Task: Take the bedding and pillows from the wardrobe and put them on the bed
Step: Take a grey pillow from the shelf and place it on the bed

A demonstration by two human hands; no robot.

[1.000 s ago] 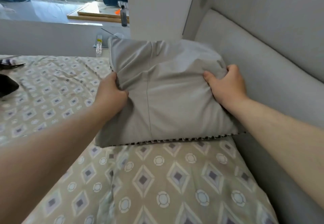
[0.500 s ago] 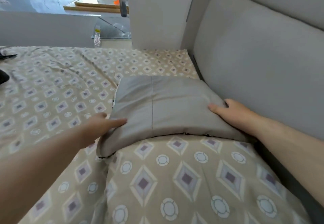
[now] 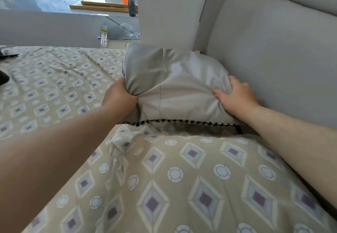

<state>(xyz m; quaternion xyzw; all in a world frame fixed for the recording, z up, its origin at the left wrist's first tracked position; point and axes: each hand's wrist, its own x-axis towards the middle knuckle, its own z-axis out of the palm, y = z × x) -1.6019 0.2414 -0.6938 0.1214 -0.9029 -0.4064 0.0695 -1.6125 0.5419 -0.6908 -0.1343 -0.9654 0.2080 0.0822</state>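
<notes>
A grey pillow (image 3: pixel 175 86) with a black-and-white checked trim along its near edge stands tilted against the padded grey headboard (image 3: pixel 273 54). My left hand (image 3: pixel 118 97) grips its left side, the fabric bunched under the fingers. My right hand (image 3: pixel 235 94) clutches its right side next to the headboard. A second pillow in beige diamond-patterned fabric (image 3: pixel 191 178) lies in front, closest to me. The bed (image 3: pixel 51 90) is covered with the same patterned sheet.
A white wall panel (image 3: pixel 169 10) rises behind the pillow. Past the bed's far edge are a clear plastic bottle (image 3: pixel 104 37), a dark bottle (image 3: pixel 132 4) and wooden boards by the window. Dark items (image 3: pixel 3 77) lie at the bed's left edge.
The pillow lay flat on the bed half a second ago with my hands loose on it; now both hands grip it and it is raised up against the headboard.
</notes>
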